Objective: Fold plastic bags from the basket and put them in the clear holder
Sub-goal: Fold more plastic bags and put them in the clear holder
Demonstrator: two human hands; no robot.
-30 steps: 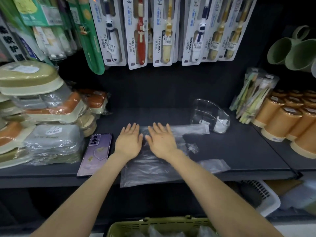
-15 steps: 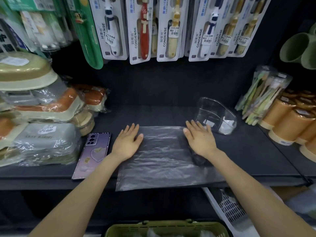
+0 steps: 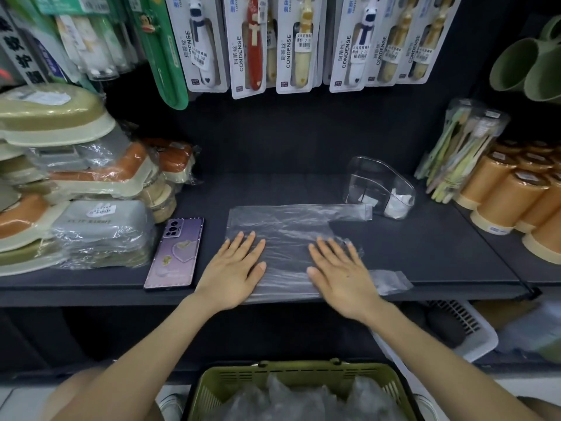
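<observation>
Crumpled bags (image 3: 291, 399) fill the olive-green plastic basket (image 3: 212, 384) behind the wrists, while left hand (image 3: 232, 273) and right hand (image 3: 341, 276), fingers (image 3: 251, 242) straight and gripping nothing, press a thin clear plastic bag (image 3: 288, 226) flat on the dark shelf (image 3: 440, 253), likely smoothing it for folding, the clear plastic holder (image 3: 379, 186) beyond the right fingertips.

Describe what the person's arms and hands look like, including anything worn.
Both are bare. The left hand and right hand carry no gloves, rings or visible markings, and the nails look short. The left forearm and right forearm show no sleeve, watch or bracelet up to the frame's lower edge.
</observation>
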